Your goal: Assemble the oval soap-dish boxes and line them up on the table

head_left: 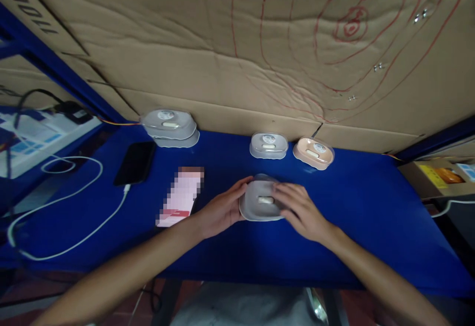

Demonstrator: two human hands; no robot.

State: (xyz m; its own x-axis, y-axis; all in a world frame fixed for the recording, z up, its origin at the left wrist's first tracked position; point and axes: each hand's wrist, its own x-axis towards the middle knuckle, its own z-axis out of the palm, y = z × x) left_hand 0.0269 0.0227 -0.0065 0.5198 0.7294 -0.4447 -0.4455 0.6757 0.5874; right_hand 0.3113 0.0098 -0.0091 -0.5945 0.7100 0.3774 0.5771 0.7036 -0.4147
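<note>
Between my hands is a small rounded grey plastic box (pixel 256 209) with a clear lid and a pale oblong piece on its top. My left hand (pixel 221 213) grips its left side, thumb along the upper edge and fingers underneath. Over the right part of the lid, my right hand (pixel 303 212) lies with outstretched fingers; the fingertips are blurred, and I cannot tell how firmly they touch. Behind the held box stand a similar grey box (pixel 260 149) and a peach-coloured box (pixel 309 158), each with a round sticker on its lid.
Stacked grey boxes (pixel 168 130) stand at the back left. A lit phone (pixel 181 197) lies left of my hands, with a dark phone (pixel 135 163) on a white cable (pixel 92 244) beyond it. Cardboard (pixel 166 44) walls the back of the blue table (pixel 371 217).
</note>
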